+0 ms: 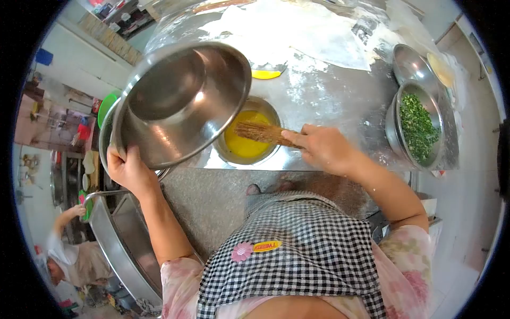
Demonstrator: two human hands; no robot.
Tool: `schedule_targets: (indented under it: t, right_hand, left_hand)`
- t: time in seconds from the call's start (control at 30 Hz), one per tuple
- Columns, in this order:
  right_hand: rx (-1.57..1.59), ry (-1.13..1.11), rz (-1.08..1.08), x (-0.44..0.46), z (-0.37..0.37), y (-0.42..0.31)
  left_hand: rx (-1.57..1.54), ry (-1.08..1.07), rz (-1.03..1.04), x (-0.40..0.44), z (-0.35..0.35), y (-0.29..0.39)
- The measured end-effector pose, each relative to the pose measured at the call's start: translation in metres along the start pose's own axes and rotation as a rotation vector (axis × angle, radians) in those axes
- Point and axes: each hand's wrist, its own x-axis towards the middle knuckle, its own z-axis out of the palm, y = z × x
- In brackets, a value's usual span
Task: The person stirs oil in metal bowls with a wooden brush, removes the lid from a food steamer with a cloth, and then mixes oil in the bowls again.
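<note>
My left hand (130, 169) grips the rim of a large steel mixing bowl (183, 114), which is tilted so its bare inside faces me. My right hand (329, 151) is closed around a brown bristle brush (261, 133). The brush's tip lies over a smaller metal bowl (274, 112) holding yellow liquid (244, 148); whether it touches the liquid I cannot tell. That smaller bowl stands near the front edge of the steel table, partly covered by the raised mixing bowl.
Flour and pale sheets (297, 32) cover the back of the steel table (340, 98). A yellow curved piece (265, 74) lies behind the bowls. At right stand a bowl of chopped greens (419, 127) and another metal bowl (411, 64). A metal cart (114, 228) and another person (79, 255) are at left.
</note>
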Motion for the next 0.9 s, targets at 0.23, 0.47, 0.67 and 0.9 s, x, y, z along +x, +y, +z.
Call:
schedule_targets:
  t: [0.23, 0.47, 0.67, 0.9]
  right_hand:
    - [0.024, -0.060, 0.010, -0.002, -0.003, -0.026]
    - [-0.021, -0.064, -0.035, 0.004, 0.007, -0.041]
    - [-0.111, -0.045, -0.033, 0.007, -0.003, -0.033]
    - [-0.131, -0.010, -0.079, 0.023, -0.028, -0.032]
  left_hand:
    - [-0.074, -0.390, -0.504, 0.010, 0.111, -0.021]
    - [-0.421, -0.571, -1.149, -0.075, 0.249, -0.090]
    - [0.087, -1.023, -0.719, -0.078, 0.236, -0.091]
    - [0.185, -0.915, -0.302, 0.005, 0.138, -0.074]
